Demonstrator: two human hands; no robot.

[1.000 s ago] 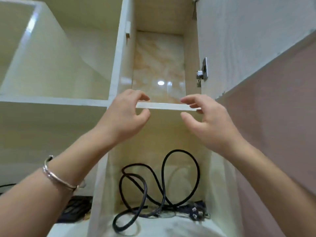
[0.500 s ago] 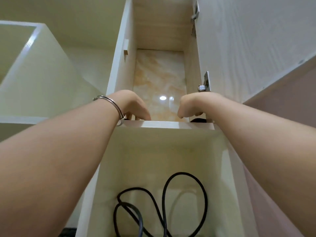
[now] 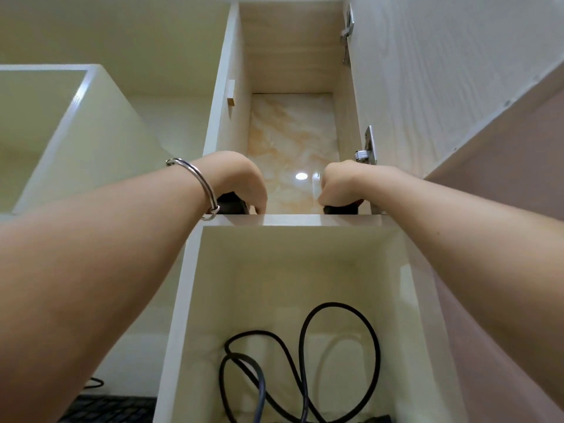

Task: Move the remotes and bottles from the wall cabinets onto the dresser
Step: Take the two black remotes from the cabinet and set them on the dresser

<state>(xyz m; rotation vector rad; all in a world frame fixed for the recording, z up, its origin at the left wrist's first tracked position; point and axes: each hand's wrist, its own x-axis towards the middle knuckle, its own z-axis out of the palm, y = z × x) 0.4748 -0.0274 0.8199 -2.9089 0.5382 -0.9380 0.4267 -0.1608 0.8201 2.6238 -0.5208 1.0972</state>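
Note:
I look up into an open wall cabinet. My left hand [image 3: 241,181] reaches over the shelf edge [image 3: 293,220] into the upper compartment, its fingers curled down over a black object [image 3: 232,203]. My right hand [image 3: 338,184] is curled the same way over a second black object [image 3: 341,209] at the compartment's right side. The shelf edge and my hands hide most of both black objects, so I cannot tell what they are. No bottle is visible.
The cabinet door [image 3: 457,71] stands open on the right, with a metal hinge [image 3: 366,151] close to my right hand. A looped black cable [image 3: 305,355] lies in the lower compartment. Another open cubby [image 3: 91,132] is at the left. Something dark [image 3: 116,410] lies at bottom left.
Both hands went from hovering open at the shelf edge up into the upper compartment and curled over the black objects. The view tilted upward.

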